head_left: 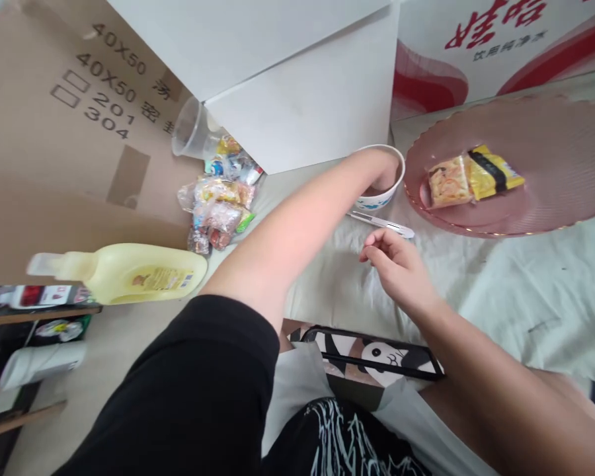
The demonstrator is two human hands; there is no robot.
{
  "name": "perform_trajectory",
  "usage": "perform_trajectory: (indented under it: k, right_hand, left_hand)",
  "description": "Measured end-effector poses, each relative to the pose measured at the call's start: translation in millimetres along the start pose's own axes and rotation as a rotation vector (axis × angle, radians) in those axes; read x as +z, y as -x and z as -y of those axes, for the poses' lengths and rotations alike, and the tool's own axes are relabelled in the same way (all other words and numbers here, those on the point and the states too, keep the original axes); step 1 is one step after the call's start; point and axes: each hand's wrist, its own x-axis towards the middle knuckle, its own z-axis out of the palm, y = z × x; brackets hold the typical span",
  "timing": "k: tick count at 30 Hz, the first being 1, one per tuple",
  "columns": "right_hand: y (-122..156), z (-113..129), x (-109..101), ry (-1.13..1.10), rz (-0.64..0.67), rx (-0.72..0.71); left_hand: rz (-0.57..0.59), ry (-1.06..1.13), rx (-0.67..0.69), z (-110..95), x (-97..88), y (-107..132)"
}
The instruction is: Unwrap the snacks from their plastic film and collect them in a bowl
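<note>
My left hand (385, 173) reaches down into a white paper bowl (377, 201) with a blue pattern, and its fingers are hidden inside. A slim white utility knife (384, 223) lies on the cloth just in front of the bowl. Close to the knife, my right hand (394, 261) hovers with its fingers loosely curled in and the thumb near the index finger; nothing shows in it. To the right of the bowl is a pink ribbed oval tray (565, 172), holding a yellow snack packet (496, 173) and a clear-wrapped snack (450, 182).
Several wrapped snacks (223, 205) are piled at the left beside a clear plastic cup (193, 132). A pale yellow bottle (143, 272) lies on its side. A cardboard box (44, 165), a white box (317, 99) and a red-and-white carton (476, 73) stand around the cloth.
</note>
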Motion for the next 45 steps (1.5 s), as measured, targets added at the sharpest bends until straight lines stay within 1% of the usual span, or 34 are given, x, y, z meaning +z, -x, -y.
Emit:
perform_trajectory:
  k: [1,2,3,4,5,6,7,8,10,11,12,13,14,15,16,17,18,19,20,22,24,27,29,30,32,33,35,36,38,40,42,43,45]
  right_hand:
    - [0.6,0.6,-1.9,0.000,-0.002,0.006]
    - [1.2,0.9,-3.6,0.000,-0.005,0.014]
    - [1.8,0.9,-5.1,0.003,-0.012,0.021]
    - [2.4,0.6,-6.2,0.007,-0.023,0.027]
    - [2.9,0.2,-7.0,0.012,-0.037,0.031]
    - [3.3,-0.3,-7.4,0.020,-0.049,0.034]
    - [3.7,-1.0,-7.3,0.033,-0.060,0.037]
    - [4.0,-1.6,-6.7,0.047,-0.070,0.041]
    - [4.4,-3.4,-4.1,0.079,-0.085,0.043]
    - [4.4,-4.5,-2.1,0.093,-0.090,0.039]
    - [4.2,-6.0,0.2,0.106,-0.091,0.035]
    - [3.8,-7.9,2.8,0.119,-0.086,0.030]
    - [3.2,-10.1,5.5,0.135,-0.074,0.029]
    - [2.6,-12.7,8.2,0.152,-0.060,0.031]
    - [1.9,-15.6,10.8,0.170,-0.048,0.035]
    - [1.4,-18.6,13.1,0.189,-0.041,0.041]
    - [1.2,-21.6,15.0,0.213,-0.039,0.046]
    - [1.3,-24.4,16.4,0.237,-0.042,0.046]
    - [1.8,-26.8,17.1,0.262,-0.046,0.041]
    - [3.6,-30.5,17.0,0.317,-0.041,0.016]
    - [5.9,-32.3,15.4,0.362,-0.020,-0.014]
    - [8.3,-31.1,12.5,0.401,0.003,-0.028]
    - [7.5,-27.5,10.1,0.442,-0.015,-0.049]
    - [6.3,-25.1,8.3,0.496,-0.039,-0.083]
    - [2.1,-20.4,3.0,0.667,-0.108,-0.208]
    - [-0.6,-18.8,-0.5,0.766,-0.137,-0.286]
    - [-6.4,-18.1,-8.3,0.942,-0.179,-0.406]
    - [-9.1,-19.0,-12.2,1.013,-0.184,-0.429]
    - [-13.4,-22.2,-19.0,1.131,-0.180,-0.396]
    - [-15.9,-25.2,-23.8,1.218,-0.165,-0.319]
    - [-16.8,-26.3,-26.2,1.257,-0.135,-0.273]
    - [-16.8,-26.2,-26.7,1.256,-0.130,-0.271]
    - [-16.3,-24.9,-26.3,1.212,-0.131,-0.281]
  left_hand:
    - [0.197,-0.052,-0.060,-3.0,-6.6,0.4]
    - [0.299,-0.075,-0.093,-4.1,-15.6,2.2]
    - [0.327,-0.087,-0.100,-2.4,-26.7,6.1]
    - [0.281,-0.089,-0.079,3.0,-39.1,12.7]
    - [0.176,-0.088,-0.044,12.8,-52.1,22.6]
    - [-0.017,-0.087,-0.015,27.3,-64.8,36.2]
    - [-0.232,-0.080,-0.039,46.3,-76.2,53.8]
    - [-0.348,-0.096,-0.107,69.1,-85.4,75.1]
    - [-0.497,-0.120,-0.272,121.5,-94.3,126.3]
    - [-0.599,-0.128,-0.419,148.2,-93.2,153.6]
    - [-0.722,-0.135,-0.574,173.6,-88.2,180.1]
    - [-0.816,-0.133,-0.711,196.5,-79.8,204.5]
    - [-0.868,-0.116,-0.818,216.1,-68.8,225.7]
    - [-0.887,-0.089,-0.901,231.9,-56.1,242.8]
    - [-0.823,-0.039,-0.961,243.7,-43.0,255.6]
    - [-0.749,0.007,-0.967,252.1,-30.3,264.2]
    - [-0.701,0.034,-0.935,257.4,-19.0,269.0]
    - [-0.681,0.040,-0.882,260.6,-9.7,270.7]
    - [-0.690,0.029,-0.815,262.4,-2.7,270.2]
    - [-0.759,-0.015,-0.685,264.0,4.6,266.4]
    - [-0.810,-0.024,-0.587,264.1,5.4,263.9]
    - [-0.820,0.049,-0.495,258.6,3.3,267.7]
    - [-0.829,0.145,-0.426,247.0,6.0,271.7]
    - [-0.838,0.218,-0.377,238.1,10.0,272.4]
    - [-0.838,0.436,-0.240,214.3,24.3,268.7]
    - [-0.807,0.565,-0.157,200.4,34.4,264.0]
    - [-0.688,0.808,-0.018,172.3,57.5,249.8]
    - [-0.619,0.909,0.031,159.9,69.1,241.3]
    - [-0.517,1.021,0.115,141.6,88.8,224.9]
    - [-0.422,1.058,0.175,133.1,101.2,212.6]
    - [-0.365,1.082,0.201,131.8,106.9,205.6]
    - [-0.370,1.091,0.191,132.3,107.9,203.8]
    - [-0.454,1.074,0.116,133.0,108.1,202.1]
